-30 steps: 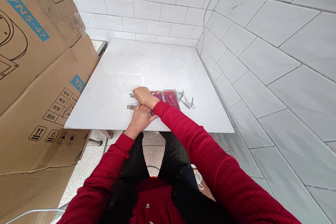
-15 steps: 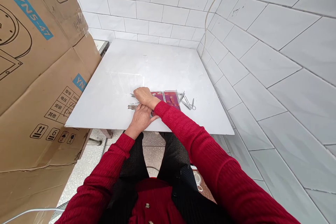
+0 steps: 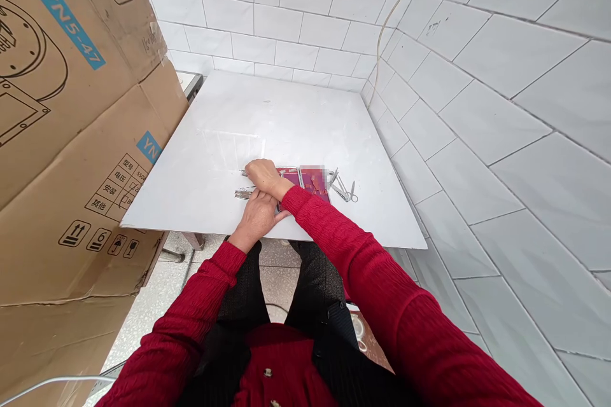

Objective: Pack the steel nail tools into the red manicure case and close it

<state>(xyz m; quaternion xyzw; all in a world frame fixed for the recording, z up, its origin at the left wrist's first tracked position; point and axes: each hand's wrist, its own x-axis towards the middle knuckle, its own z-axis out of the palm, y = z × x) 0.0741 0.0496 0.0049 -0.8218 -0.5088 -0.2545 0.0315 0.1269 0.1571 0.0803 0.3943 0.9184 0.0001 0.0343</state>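
An opened red manicure case [image 3: 309, 173] lies on the white table, partly covered by my hands and right sleeve. My left hand [image 3: 258, 215] rests over the case's lower left part, its fingers stretched forward under my right wrist. Crossing over it, my right hand [image 3: 263, 175] is curled at the case's upper left, with its fingertips turned down and hidden; what they grip does not show. A thin metal tool tip pokes out left of the right hand. Several small metal tools [image 3: 242, 194] lie beside my left fingertips. Right of the case are small scissors [image 3: 354, 196] and other metal nail tools [image 3: 340, 188].
The white tabletop [image 3: 286, 114] reaches back to a tiled wall [image 3: 277, 22], with another tiled wall [image 3: 506, 114] close on the right. A large cardboard box [image 3: 95, 140] stands along the left side. A cable [image 3: 379, 44] hangs in the back corner.
The view has shifted slightly, so the scene sits a little to the right. Both hands keep almost the same pose over the case.
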